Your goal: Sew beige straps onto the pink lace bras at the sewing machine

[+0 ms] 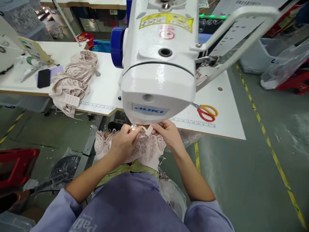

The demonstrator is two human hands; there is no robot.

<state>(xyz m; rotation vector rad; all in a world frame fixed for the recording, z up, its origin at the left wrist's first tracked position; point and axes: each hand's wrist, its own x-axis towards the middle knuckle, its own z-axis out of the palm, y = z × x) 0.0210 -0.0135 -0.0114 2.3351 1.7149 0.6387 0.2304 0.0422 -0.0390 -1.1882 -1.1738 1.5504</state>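
A white sewing machine head (158,61) fills the middle of the view and hides the needle area. Just below its front edge, my left hand (124,140) and my right hand (169,133) pinch a pale pink lace garment (147,149) that drapes down over my lap. Between the fingertips of both hands sits a small white label or strap end (149,130). Both hands are closed on the fabric, close together at the table's front edge.
Red and yellow scissors (206,112) lie on the white table (106,87) to the right of the machine. A pile of pink lace garments (73,82) rests at the left, beside a black phone (43,78). Plastic bags, a red crate (16,166) and yellow floor tape (270,145) surround the table.
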